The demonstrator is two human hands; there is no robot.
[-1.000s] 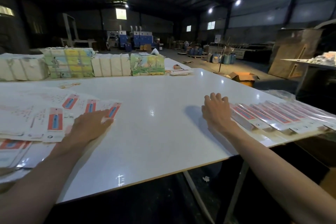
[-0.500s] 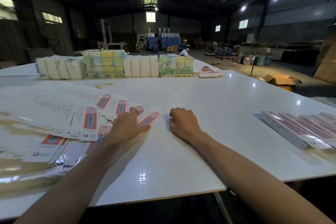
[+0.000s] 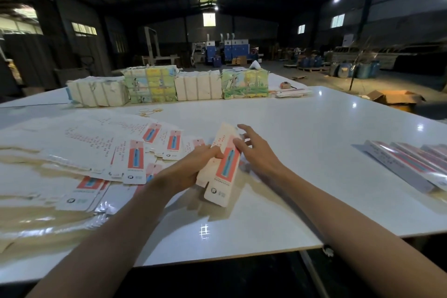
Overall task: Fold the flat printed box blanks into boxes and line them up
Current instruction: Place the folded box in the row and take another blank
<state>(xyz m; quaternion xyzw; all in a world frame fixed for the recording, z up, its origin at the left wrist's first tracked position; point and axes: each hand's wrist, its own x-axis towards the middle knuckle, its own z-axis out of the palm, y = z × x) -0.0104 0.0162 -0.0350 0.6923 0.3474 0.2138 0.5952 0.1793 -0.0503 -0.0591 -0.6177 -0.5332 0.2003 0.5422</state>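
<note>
A big white table (image 3: pixel 302 152) is filling most of the view. On its left side a wide pile of flat box blanks (image 3: pixel 108 150) is lying spread out. On the far side, wrapped bundles (image 3: pixel 150 84) are sitting in a line. At the right edge a row of folded boxes (image 3: pixel 406 164) is lying side by side.

Near the middle, just right of the pile, one box blank (image 3: pixel 223 169) is being held up off the table, tilted. The left hand (image 3: pixel 188 172) is gripping its left edge, thumb on top. The right hand (image 3: pixel 256 152) is touching its right edge with fingers spread and mostly straight, not closing round it.

I think the blank is just starting to be opened up. To do it well, both hands should be pushing the long edges toward each other gently, so the folds are popping square and the card is not bending. The end flaps are still needing tucking in.
</note>
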